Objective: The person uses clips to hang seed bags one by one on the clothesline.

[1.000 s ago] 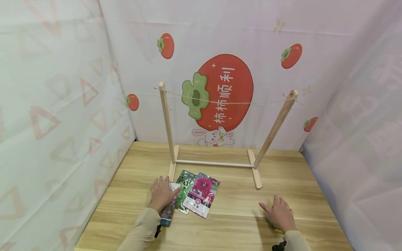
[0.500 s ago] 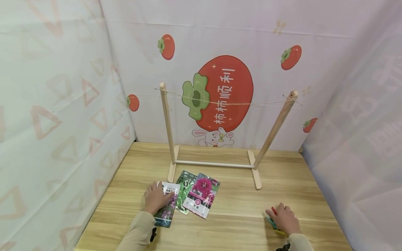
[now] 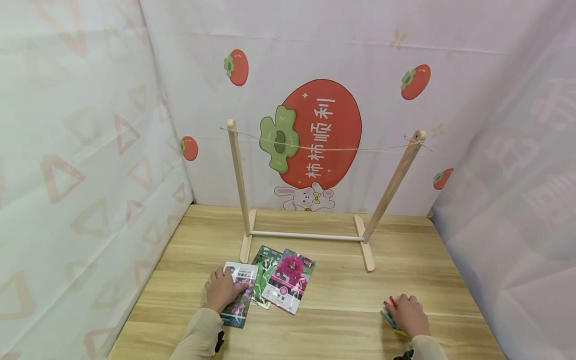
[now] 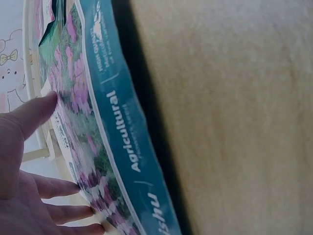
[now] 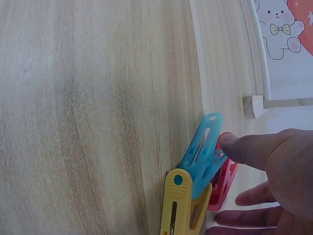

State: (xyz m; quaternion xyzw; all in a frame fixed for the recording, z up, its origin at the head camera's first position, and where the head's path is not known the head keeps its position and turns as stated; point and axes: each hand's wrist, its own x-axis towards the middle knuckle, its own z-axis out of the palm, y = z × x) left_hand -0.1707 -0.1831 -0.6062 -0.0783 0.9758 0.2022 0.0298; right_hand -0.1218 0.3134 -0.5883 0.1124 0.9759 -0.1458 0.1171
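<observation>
head view: the left hand [image 3: 221, 290] is lying on the purple-flower seed packet [image 3: 240, 294], thumb over its top edge, with the green packet [image 3: 264, 272] and pink-flower packet [image 3: 288, 280] just beyond its fingertips. the right hand [image 3: 408, 316] is covering a pile of clothespins [image 3: 389, 317] on the table [image 3: 342, 320].

left wrist: fingers [image 4: 58, 187] are tucking under the packet's edge, thumb pressing on top, a light pinch.

right wrist: the thumb is touching the blue clothespin [image 5: 200, 164], which is lying over the yellow clothespin [image 5: 183, 208] and red clothespin [image 5: 222, 186]; whether the hand is actually gripping, i cannot tell.
</observation>
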